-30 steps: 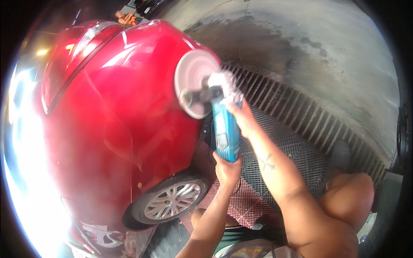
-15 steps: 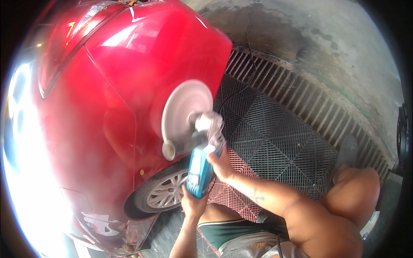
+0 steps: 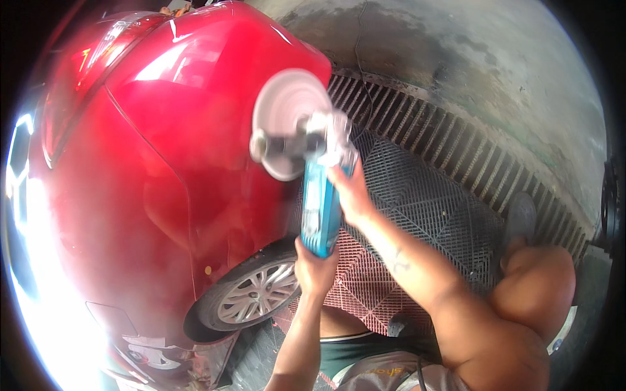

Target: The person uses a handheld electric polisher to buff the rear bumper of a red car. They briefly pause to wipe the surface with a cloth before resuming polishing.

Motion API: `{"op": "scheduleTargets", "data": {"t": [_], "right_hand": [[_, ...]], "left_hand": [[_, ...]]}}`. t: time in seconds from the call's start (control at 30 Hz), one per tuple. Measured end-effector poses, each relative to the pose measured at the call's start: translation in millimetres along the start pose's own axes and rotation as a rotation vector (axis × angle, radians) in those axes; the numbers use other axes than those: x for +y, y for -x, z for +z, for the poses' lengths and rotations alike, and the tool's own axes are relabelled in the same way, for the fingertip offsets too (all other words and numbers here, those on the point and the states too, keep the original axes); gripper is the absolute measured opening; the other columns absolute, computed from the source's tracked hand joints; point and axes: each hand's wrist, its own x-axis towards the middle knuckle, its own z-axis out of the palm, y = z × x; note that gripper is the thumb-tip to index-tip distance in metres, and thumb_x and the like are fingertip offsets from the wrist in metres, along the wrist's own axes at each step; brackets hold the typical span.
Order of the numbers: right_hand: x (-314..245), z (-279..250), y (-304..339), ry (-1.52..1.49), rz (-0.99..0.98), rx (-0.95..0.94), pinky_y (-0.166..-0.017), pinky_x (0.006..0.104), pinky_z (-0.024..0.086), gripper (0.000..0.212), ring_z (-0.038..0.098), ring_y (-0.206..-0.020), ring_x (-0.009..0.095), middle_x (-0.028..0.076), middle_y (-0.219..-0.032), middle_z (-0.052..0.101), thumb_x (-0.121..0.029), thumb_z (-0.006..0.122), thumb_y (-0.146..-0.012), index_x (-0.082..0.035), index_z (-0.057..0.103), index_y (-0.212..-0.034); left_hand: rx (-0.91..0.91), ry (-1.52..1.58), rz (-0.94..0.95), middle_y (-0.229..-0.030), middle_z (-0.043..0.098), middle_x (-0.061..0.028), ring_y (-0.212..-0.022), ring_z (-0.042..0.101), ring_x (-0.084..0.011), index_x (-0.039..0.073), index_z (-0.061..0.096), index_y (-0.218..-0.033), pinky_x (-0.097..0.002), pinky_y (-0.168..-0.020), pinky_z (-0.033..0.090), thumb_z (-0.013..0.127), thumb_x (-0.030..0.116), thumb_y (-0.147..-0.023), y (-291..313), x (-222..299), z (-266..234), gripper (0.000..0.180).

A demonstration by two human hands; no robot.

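Both of my hands hold a blue polisher [image 3: 321, 212] in front of a red car [image 3: 176, 189]. My left hand [image 3: 317, 272] is closed round the lower end of its body. Closer to the grey metal head, my right hand [image 3: 352, 190] grips the body from the right side. The round, pale pad [image 3: 277, 98] faces the car's rounded corner panel and looks blurred; whether it touches the paint I cannot tell. A side handle [image 3: 264, 146] sticks out to the left of the head with no hand on it.
Below the panel is a car wheel [image 3: 261, 293] with silver spokes. Black and red grid mats [image 3: 424, 215] cover the floor, bordered by a slatted drain grate [image 3: 450, 137]. A thin dark cable [image 3: 358, 45] runs across the concrete [image 3: 508, 65] at the back.
The polisher and both my hands have moved up and slightly right, farther from the wheel and along the car's panel. My grip stays the same. The view has shifted a little.
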Motion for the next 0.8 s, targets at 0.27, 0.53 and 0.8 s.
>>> {"op": "scheduleTargets", "data": {"t": [0.27,0.53,0.8], "right_hand": [[-32,4,-30,0.082,-0.065,-0.098,-0.102,0.0408,0.056,0.067,0.065,-0.116,0.019,0.009,-0.129,0.064,-0.033,0.08,-0.096,-0.007,0.045,-0.147],[78,11,113,0.013,0.262,-0.1,-0.114,0.0441,0.048,0.09,0.056,-0.13,0.022,0.01,-0.139,0.056,-0.008,0.083,-0.089,-0.011,0.024,-0.157],[88,12,135,0.023,0.271,-0.218,-0.118,0.0438,0.044,0.105,0.052,-0.135,0.022,0.01,-0.142,0.053,-0.04,0.094,-0.084,-0.01,0.025,-0.158]], "left_hand": [[-0.024,0.024,0.009,-0.108,0.074,-0.0304,-0.105,0.073,-0.0489,0.0,0.051,-0.135,-0.0521,-0.09,0.057,0.088,0.033,-0.079,-14,48,-10,0.075],[0.003,-0.142,0.005,-0.108,0.073,-0.0308,-0.101,0.072,-0.05,-0.002,0.046,-0.141,-0.0526,-0.086,0.058,0.089,0.031,-0.073,50,-116,-66,0.087],[0.001,-0.14,-0.045,-0.115,0.073,-0.0316,-0.105,0.072,-0.0487,-0.004,0.043,-0.146,-0.0511,-0.09,0.058,0.091,0.029,-0.07,64,-154,-72,0.095]]}}
